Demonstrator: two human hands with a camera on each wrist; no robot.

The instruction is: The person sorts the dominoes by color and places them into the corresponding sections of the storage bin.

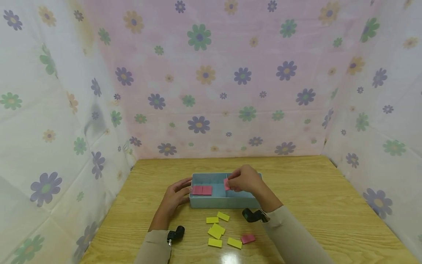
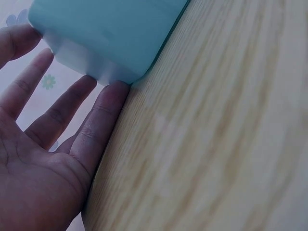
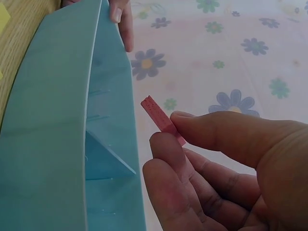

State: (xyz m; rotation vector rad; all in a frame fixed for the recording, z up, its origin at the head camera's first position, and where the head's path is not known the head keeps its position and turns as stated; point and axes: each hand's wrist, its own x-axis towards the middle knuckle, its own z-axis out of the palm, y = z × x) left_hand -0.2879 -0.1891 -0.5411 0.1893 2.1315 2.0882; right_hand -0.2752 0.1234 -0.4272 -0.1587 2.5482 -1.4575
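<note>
A light blue two-compartment box (image 1: pixel 209 202) stands on the wooden table. My left hand (image 1: pixel 176 195) rests against its left end; in the left wrist view the fairly straight fingertips (image 2: pixel 113 94) touch the end wall. Between thumb and index finger, my right hand (image 1: pixel 246 179) pinches a small pink block (image 3: pixel 159 115) above the box, near the divider (image 1: pixel 226 193). Inside the left compartment, two pink blocks (image 1: pixel 207 190) lie flat side by side at the left. The right hand partly hides the right compartment.
Several yellow blocks (image 1: pixel 215 242) lie on the table (image 1: pixel 313 205) in front of the box, a couple overlapping. Another pink block (image 1: pixel 248 239) lies to their right, near the right forearm. Flowered cloth (image 1: pixel 227 110) hangs behind and along both sides.
</note>
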